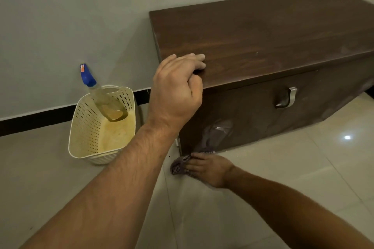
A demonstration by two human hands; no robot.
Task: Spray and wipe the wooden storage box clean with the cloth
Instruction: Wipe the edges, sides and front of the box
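Two bare hands work at a dark wooden box [253,40] that sits on the tiled floor [283,178] against a pale wall [70,16], filling the frame from about 12 to 3 o'clock. The left hand [176,91] rests on the near left corner of the lid, its fingers [194,59] lying close together and curled over the top edge, with nothing gripped in them. Lower, near 5 o'clock, the right hand [208,168] presses a purplish cloth [180,164] against the floor, just beside the bottom left corner of the box front; its fingers lie flat and together on the cloth. A wet-looking smear [219,129] shows on the box front just above that hand. One metal handle [286,97] is fixed to the front panel, toward 3 o'clock. At 9 o'clock a cream perforated basket [85,125] stands on the floor near the wall, and a spray bottle [103,95] with a blue nozzle leans tilted inside it.
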